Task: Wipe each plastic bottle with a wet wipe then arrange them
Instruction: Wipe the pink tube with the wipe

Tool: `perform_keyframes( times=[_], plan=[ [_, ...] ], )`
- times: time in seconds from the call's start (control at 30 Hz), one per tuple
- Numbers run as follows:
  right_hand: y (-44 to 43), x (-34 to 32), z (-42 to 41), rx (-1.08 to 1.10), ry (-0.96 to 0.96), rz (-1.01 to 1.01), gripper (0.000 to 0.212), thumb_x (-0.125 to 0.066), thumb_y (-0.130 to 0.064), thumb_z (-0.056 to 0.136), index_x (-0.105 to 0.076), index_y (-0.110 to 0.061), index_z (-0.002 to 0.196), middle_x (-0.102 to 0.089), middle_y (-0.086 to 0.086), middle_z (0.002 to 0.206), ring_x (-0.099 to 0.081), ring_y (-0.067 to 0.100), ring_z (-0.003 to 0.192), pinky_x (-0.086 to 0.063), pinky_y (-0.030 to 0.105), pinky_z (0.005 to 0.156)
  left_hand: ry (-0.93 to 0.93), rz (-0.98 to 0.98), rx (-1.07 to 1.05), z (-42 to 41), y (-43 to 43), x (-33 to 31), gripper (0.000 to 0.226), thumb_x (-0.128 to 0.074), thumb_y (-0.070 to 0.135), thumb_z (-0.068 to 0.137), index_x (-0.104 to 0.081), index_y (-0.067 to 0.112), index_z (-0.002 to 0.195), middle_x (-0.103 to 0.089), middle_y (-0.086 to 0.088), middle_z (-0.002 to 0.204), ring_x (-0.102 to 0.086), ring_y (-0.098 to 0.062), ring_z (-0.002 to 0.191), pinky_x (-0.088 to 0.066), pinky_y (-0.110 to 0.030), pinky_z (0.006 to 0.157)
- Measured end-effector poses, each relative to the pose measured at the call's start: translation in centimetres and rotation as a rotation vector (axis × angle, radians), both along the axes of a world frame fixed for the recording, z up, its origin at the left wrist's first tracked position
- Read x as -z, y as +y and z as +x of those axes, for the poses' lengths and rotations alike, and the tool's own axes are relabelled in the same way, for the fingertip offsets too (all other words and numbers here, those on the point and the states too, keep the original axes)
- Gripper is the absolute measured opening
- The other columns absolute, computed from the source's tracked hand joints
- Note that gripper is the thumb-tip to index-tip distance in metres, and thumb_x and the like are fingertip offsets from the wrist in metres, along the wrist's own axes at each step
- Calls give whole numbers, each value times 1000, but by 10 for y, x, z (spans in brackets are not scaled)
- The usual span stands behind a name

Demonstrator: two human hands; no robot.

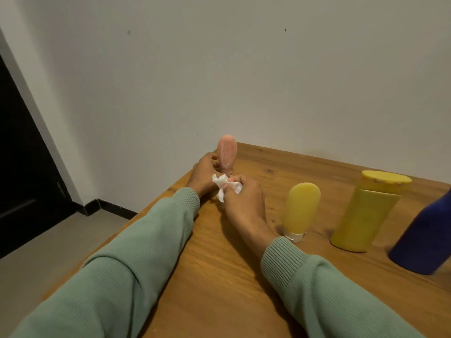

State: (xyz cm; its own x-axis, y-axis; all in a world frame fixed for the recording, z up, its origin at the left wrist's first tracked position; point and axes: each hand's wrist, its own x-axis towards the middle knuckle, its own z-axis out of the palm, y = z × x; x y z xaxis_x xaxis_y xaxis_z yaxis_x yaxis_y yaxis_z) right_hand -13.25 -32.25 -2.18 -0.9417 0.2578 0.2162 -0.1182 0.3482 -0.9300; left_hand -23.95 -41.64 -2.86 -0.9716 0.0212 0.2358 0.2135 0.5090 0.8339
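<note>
The pink bottle [227,152] is standing cap-down near the far left corner of the table [219,276], with the left hand [202,174] curling its grip round the narrow lower end. Just in front, the right hand [241,203] is pinching a crumpled white wet wipe [225,185] in its grip. Off to the right a small yellow bottle [302,208] is standing on its white cap, then a larger yellow bottle [366,211] and a dark blue bottle [424,235] that the frame edge is cutting off. The wooden table is sitting against a pale wall [244,69], and a dark door [22,167] and grey floor [48,240] are showing at the left.
</note>
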Motion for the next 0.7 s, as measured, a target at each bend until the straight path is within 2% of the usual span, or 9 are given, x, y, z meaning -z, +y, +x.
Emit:
perform_keyframes(
  times=[0.1, 0.17, 0.33, 0.43, 0.57, 0.63, 0.7],
  plan=[
    [2, -1, -2, -6, 11, 4, 13, -53, -17, 90, -63, -24, 95, -63, -6, 91, -58, 4, 79, -40, 16, 56, 27, -23, 31, -3, 3, 0, 58, -76, 15, 83, -47, 12, 133, -63, -2, 108, -63, -16, 92, -49, -18, 71],
    [2, -2, -2, 1, 16, 0, 13, -54, -17, 90, -63, -24, 96, -63, -5, 92, -57, 4, 79, -39, 16, 56, 46, -35, 37, -5, 4, 1, 55, -75, 14, 84, -47, 13, 131, -60, 0, 106, -62, -18, 95, -49, -18, 71],
    [1, -5, -1, 5, 2, -34, 14, -54, -16, 89, -64, -22, 96, -65, -4, 93, -60, 7, 82, -43, 18, 57, 71, -52, 32, -4, 4, -1, 41, -72, 14, 86, -55, 10, 122, -65, -5, 105, -64, -20, 93, -56, -30, 83],
    [-1, -6, 3, -8, -10, -40, 11, -55, -16, 89, -62, -22, 94, -64, -3, 94, -59, 6, 80, -39, 15, 53, 91, -67, 45, 3, 4, -3, 38, -69, 10, 88, -56, 8, 124, -62, -4, 99, -62, -20, 92, -52, -25, 79],
    [1, -12, 16, -35, 8, -36, 11, -56, -17, 90, -62, -22, 97, -62, -4, 99, -58, 4, 83, -40, 11, 53, 72, -11, 64, 13, 0, -6, 35, -69, 10, 87, -59, 10, 120, -65, -4, 96, -65, -21, 90, -48, -16, 66],
    [3, -16, 26, -65, 8, -30, 11, -56, -18, 91, -61, -23, 99, -61, -6, 99, -56, 1, 81, -37, 8, 52, 43, 46, 62, 20, -2, -9, 35, -72, 11, 85, -61, 9, 118, -67, -5, 97, -65, -22, 90, -52, -20, 69],
    [5, -20, 37, -87, 19, -44, 9, -57, -20, 92, -61, -24, 99, -61, -8, 98, -55, 1, 81, -38, 11, 55, -18, 189, 59, 32, -3, -16, 34, -73, 11, 83, -62, 7, 116, -69, -10, 99, -67, -28, 92, -59, -30, 73]
  ],
)
